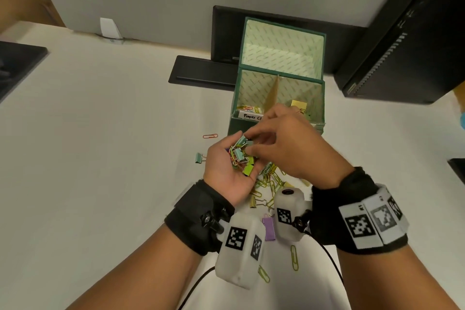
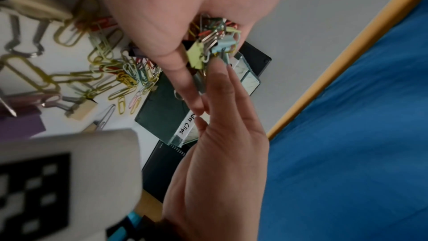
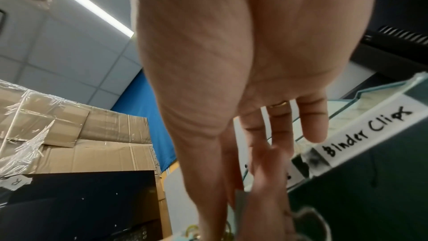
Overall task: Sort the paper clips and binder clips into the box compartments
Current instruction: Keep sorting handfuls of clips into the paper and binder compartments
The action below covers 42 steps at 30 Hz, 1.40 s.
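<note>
My left hand (image 1: 226, 151) lies palm up in front of the green box (image 1: 239, 128) and cups a tangled bunch of clips (image 1: 239, 157). From above, my right hand (image 1: 263, 139) pinches a teal binder clip (image 1: 244, 140) in that bunch between thumb and forefinger. The left wrist view shows the bunch of clips (image 2: 213, 43) under the left hand (image 2: 162, 6), with the right hand (image 2: 220, 144) reaching up to it. A cardboard divider (image 1: 273, 90) splits the box. The left side, labelled Paper Clips (image 1: 251, 116), holds a few paper clips. The right side, labelled Binder Clips (image 3: 366, 135), holds a yellow binder clip (image 1: 298, 104).
A pile of mixed clips (image 1: 269, 176) lies on the white table below my hands. Loose around it are a red paper clip (image 1: 210, 136), a teal binder clip (image 1: 200, 158), a purple binder clip (image 1: 268, 228) and green paper clips (image 1: 294, 258). A black computer tower (image 1: 402, 45) stands right of the box.
</note>
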Each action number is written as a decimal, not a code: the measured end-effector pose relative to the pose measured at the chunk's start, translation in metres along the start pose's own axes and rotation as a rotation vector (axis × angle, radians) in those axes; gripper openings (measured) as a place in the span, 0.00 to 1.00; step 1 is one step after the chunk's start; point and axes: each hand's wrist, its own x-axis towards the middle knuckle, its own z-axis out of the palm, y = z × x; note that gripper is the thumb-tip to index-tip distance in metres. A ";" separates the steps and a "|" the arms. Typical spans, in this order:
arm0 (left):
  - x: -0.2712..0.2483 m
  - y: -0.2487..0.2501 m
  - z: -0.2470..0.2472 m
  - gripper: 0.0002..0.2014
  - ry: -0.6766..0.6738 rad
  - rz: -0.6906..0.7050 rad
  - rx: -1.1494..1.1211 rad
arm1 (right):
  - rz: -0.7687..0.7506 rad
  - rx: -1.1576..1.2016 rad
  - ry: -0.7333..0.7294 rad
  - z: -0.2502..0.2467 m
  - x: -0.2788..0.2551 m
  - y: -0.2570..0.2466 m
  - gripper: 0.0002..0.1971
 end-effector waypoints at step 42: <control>-0.001 -0.002 0.000 0.18 -0.011 0.003 0.045 | -0.023 -0.037 -0.026 -0.008 0.003 -0.004 0.06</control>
